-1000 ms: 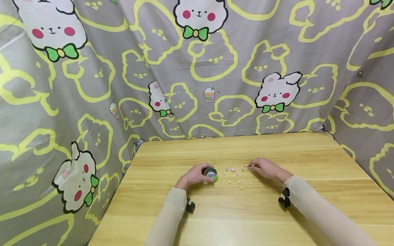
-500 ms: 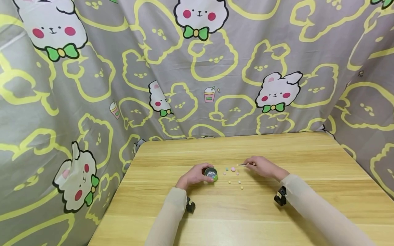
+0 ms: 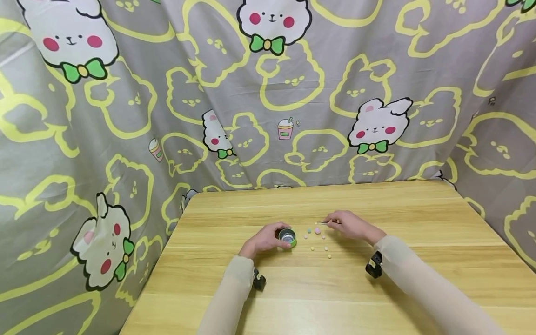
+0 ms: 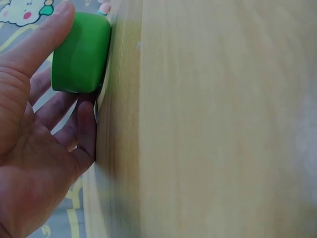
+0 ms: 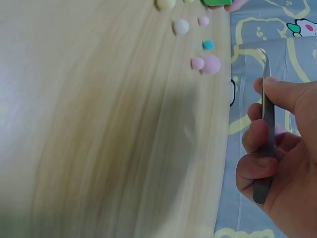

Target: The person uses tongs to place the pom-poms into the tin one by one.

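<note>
The head camera is looking forward and down from well above, taking in the wooden tabletop toward six o'clock and the patterned curtain toward twelve. Over there, the left wrist camera is sitting low and close, turned sideways, facing the left hand at nine o'clock. The right wrist camera is sitting close too, also sideways, facing the right hand at three. All three views are sharing the green tin; head and right wrist are both showing the large pink pom-pom.
</note>
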{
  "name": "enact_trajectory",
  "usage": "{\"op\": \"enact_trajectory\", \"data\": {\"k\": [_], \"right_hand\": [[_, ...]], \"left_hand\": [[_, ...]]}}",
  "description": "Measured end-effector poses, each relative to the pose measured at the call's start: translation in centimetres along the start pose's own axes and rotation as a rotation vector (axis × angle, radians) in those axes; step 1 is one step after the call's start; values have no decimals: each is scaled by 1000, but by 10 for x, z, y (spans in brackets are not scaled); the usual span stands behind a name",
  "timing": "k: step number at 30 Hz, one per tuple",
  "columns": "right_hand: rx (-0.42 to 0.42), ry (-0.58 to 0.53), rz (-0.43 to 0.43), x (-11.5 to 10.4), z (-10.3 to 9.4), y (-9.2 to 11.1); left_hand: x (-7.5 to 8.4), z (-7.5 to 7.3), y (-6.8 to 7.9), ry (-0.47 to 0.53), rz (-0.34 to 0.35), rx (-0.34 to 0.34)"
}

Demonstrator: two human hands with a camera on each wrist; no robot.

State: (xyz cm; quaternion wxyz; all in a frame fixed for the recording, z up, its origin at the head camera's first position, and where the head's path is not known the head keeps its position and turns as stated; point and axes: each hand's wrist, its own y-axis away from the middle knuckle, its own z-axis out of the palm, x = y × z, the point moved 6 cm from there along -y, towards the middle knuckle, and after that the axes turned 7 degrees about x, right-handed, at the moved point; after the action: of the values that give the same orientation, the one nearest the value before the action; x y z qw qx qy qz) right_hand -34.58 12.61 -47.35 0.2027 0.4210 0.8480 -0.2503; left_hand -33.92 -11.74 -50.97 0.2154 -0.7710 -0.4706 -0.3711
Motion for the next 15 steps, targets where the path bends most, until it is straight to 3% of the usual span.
{"op": "enact_trajectory", "data": {"k": [15], "right_hand": [[-44, -30, -20, -19, 10, -20]], "left_hand": [[-1, 0, -1, 7, -6, -1]]}}
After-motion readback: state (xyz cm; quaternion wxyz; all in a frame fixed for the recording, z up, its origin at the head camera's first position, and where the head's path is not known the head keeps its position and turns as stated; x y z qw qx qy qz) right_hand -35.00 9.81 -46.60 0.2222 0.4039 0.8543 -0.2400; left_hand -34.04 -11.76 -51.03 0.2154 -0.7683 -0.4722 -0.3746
